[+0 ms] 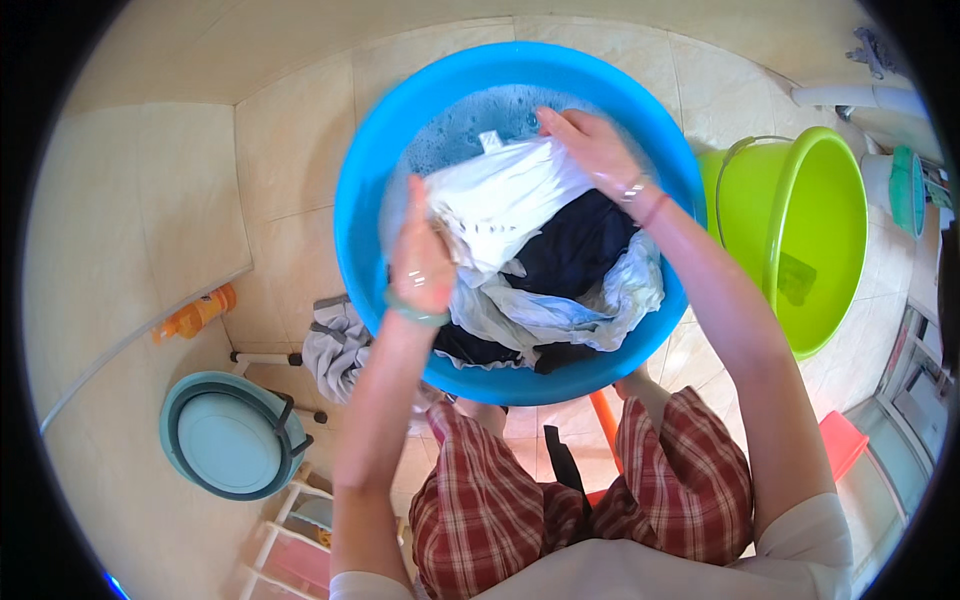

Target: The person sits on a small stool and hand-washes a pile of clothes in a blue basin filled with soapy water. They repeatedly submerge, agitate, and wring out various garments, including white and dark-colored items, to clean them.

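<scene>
A wet white garment with a small tag on its upper edge is spread between my hands over a large blue basin. My right hand grips its upper right side. At its left side is my left hand, blurred, thumb pointing up, its fingers partly hidden behind the cloth. Under the garment lie dark navy clothing and pale, whitish-blue cloth. Foamy, soapy water shows in the far part of the basin.
Right of the basin, a lime-green bucket lies tipped toward me. On the left are gray clothing, an orange bottle and a stacked pale-blue basin. A white rack stands lower left. Beige tiles cover the floor.
</scene>
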A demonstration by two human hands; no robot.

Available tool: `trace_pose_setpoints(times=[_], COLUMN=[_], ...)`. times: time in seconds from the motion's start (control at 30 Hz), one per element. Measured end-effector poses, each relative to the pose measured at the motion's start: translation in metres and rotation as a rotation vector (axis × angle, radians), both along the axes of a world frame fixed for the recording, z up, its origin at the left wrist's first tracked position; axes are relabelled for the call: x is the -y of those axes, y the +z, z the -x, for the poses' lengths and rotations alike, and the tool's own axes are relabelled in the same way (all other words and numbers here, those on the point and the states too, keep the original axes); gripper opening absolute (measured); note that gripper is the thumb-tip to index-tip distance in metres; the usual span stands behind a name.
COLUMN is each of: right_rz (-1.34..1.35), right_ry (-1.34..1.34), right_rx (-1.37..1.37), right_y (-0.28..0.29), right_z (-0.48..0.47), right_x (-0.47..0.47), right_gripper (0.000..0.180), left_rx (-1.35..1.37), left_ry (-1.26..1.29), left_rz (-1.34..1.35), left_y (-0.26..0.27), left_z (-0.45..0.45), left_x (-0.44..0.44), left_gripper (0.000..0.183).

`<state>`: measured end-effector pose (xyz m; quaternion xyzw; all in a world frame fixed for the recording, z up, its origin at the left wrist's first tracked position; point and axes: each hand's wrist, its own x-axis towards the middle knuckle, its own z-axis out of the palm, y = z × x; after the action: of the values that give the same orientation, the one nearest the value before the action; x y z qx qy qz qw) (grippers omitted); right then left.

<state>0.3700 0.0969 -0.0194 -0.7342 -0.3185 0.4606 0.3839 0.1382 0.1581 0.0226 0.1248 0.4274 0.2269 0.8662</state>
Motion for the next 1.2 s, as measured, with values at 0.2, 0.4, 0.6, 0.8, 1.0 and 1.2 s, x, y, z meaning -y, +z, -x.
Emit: trace_pose_setpoints(times=[0.2, 0.4, 0.6, 0.8, 1.0, 1.2], right_rz=[-0.268, -0.349, -0.521, -0.091, -0.21, -0.164], right_ry=[0.052, -0.087, -0.017, 0.025, 0.358, 0.512], right_rx=[-0.272, -0.198, 0.212, 0.601, 0.781, 0.757], right_y=[0.134, 0.245, 0.23, 0.021, 0.017, -0.001], right_z=[-0.003, 0.01, -0.021, -0.041, 0.022, 0.036], right_x=[0.04, 0.063, 0.06, 0.042, 0.053, 0.066], right_gripper=[0.026, 0.025, 0.031, 0.031, 0.019, 0.014], left_rx=[-0.654, -0.653, -0.745, -0.567, -0.537, -0.516], left_ry=[-0.195, 0.039, -0.188, -0.235, -0.199, -0.18], left_rz=[-0.94, -1.203, -1.131, -0.805, -0.636, -0.658], left_y=[0.068, 0.157, 0.181, 0.027, -0.016, -0.012], left_z=[0.053, 0.071, 0.047, 0.011, 0.006, 0.006], left_x=[-0.009, 0.018, 0.008, -0.027, -0.036, -0.06], left_gripper=[0.03, 0.024, 0.015, 0.02, 0.023, 0.028])
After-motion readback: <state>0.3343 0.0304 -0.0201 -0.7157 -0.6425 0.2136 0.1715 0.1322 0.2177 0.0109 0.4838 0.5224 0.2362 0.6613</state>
